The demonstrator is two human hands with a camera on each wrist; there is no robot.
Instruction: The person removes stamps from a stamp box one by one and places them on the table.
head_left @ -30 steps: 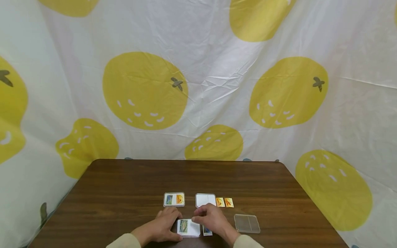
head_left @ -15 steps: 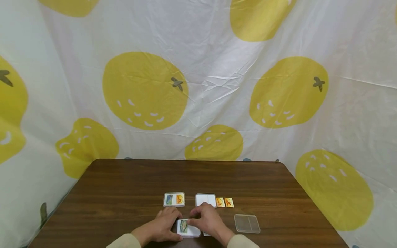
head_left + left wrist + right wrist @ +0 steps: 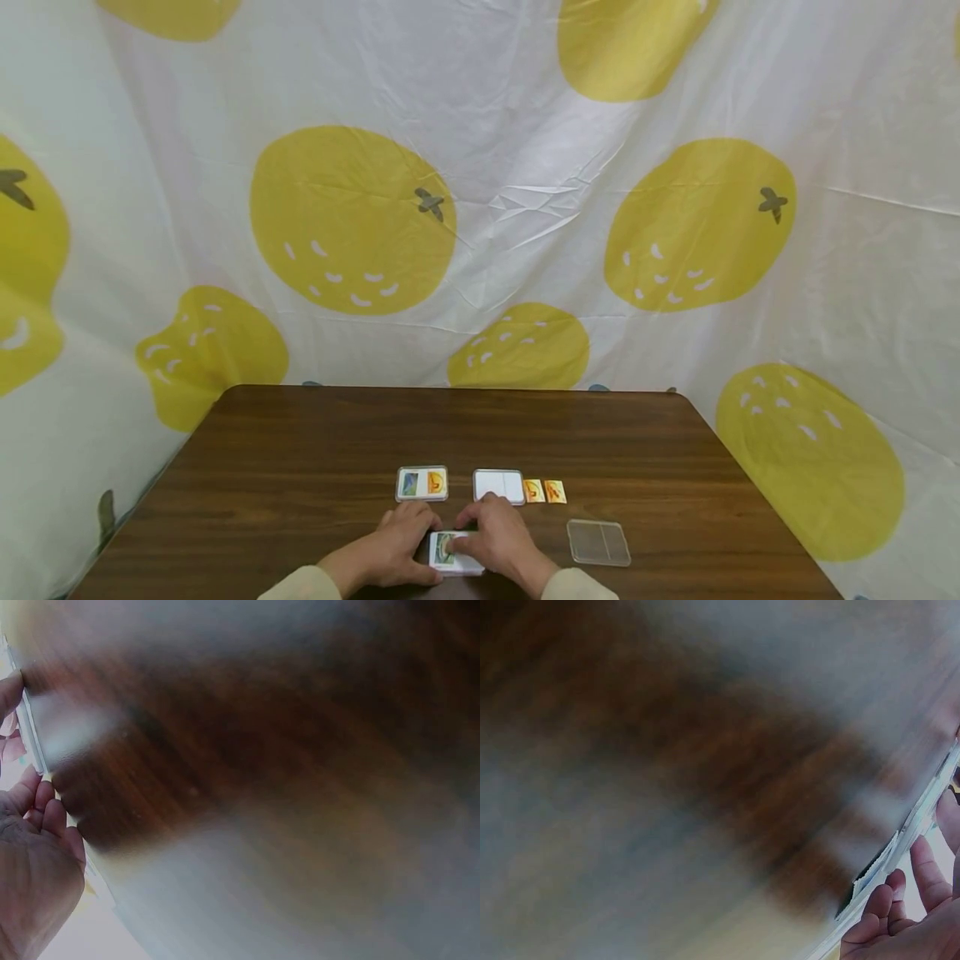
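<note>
A white card holder (image 3: 459, 570) lies flat near the table's front edge, a green-pictured stamp (image 3: 441, 552) on its left half. My left hand (image 3: 393, 542) holds the holder's left side, thumb at the near corner and fingers at the far one. Over the right half lies my right hand (image 3: 504, 542), its thumb pressing on the stamp and its index finger reaching past the far edge. The left wrist view shows the left fingers (image 3: 46, 806) along the holder's edge. In the right wrist view, a stamp with perforated edges (image 3: 876, 868) lies beside the right fingers (image 3: 926, 874).
Behind the hands stand a clear case (image 3: 422, 493) with two stamps and a case with a white insert (image 3: 498, 485). Two orange stamps (image 3: 533, 491) lie to its right. A clear lid (image 3: 598, 543) lies at right on the brown table (image 3: 315, 450); a lemon-print curtain (image 3: 525, 250) hangs behind.
My right hand has moved left over the holder, its thumb passing from the blank right half onto the green stamp. The blue stamp beside the holder is now covered. The left hand stays put.
</note>
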